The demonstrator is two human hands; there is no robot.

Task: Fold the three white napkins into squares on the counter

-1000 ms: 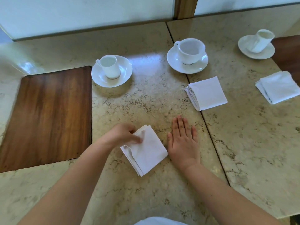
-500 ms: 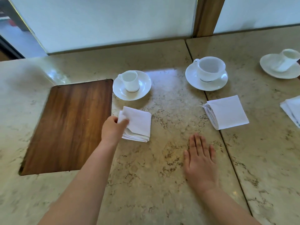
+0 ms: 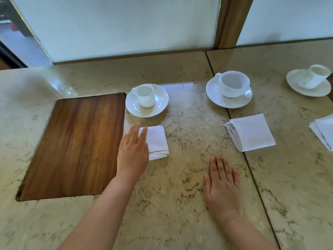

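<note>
1. The left hand (image 3: pixel 132 152) is flat with its fingers straight, lying over the left part of a folded square white cloth napkin (image 3: pixel 157 141); whether it presses the cloth cannot be told because of motion blur.
2. That napkin lies on the beige marble tabletop (image 3: pixel 182 195), just in front of a small white cup on a white saucer (image 3: pixel 146 101) and just beside a dark wooden inset board (image 3: pixel 75 145).
3. The right hand (image 3: pixel 222 184) rests palm down on the tabletop, fingers straight, holding nothing.
4. A second folded white napkin (image 3: pixel 251 135) lies in front of a larger white cup and saucer (image 3: pixel 229 91).
5. A third folded white napkin (image 3: pixel 323 131) is cut by the right edge, near a third white cup and saucer (image 3: pixel 310 82).
</note>
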